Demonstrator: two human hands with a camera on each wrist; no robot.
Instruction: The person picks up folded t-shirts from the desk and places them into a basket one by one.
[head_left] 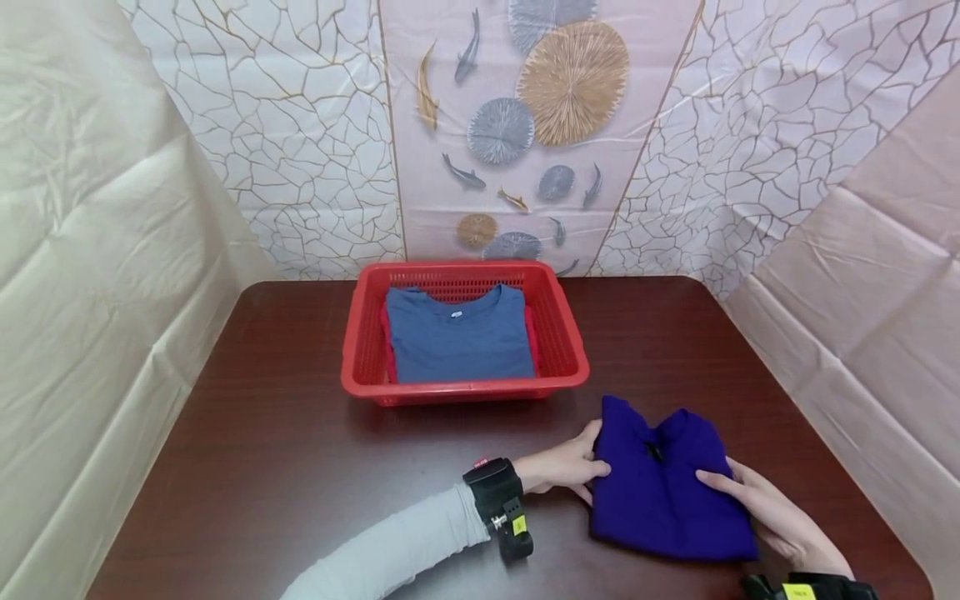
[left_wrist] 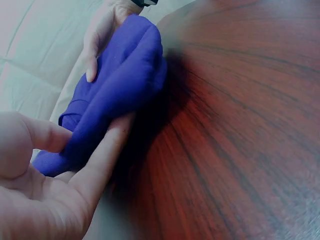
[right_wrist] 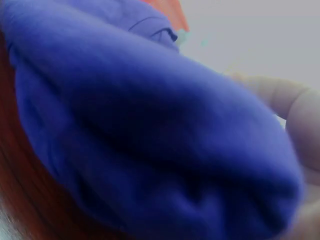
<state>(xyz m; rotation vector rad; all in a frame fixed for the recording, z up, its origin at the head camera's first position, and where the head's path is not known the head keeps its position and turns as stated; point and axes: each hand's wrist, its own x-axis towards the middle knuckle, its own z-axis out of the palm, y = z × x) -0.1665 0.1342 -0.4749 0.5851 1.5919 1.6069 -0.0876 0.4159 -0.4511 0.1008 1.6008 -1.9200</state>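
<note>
And there was the left hand (head_left: 564,464), right of centre in the lower frame, pinching the folded purple garment (head_left: 660,504) by its left edge, thumb on top, fingers beneath! The right hand (head_left: 776,518), lower right, gripped the opposite edge. Nearly square, that garment, no clear long axis, neckline up-frame. Up and left of it sat the red basket (head_left: 465,389), blue shirt (head_left: 461,346) inside, the left hand nearer its rim. Beneath, the dark brown table (head_left: 300,433); patterned sheeting (head_left: 300,125) filled the upper frame.
</note>
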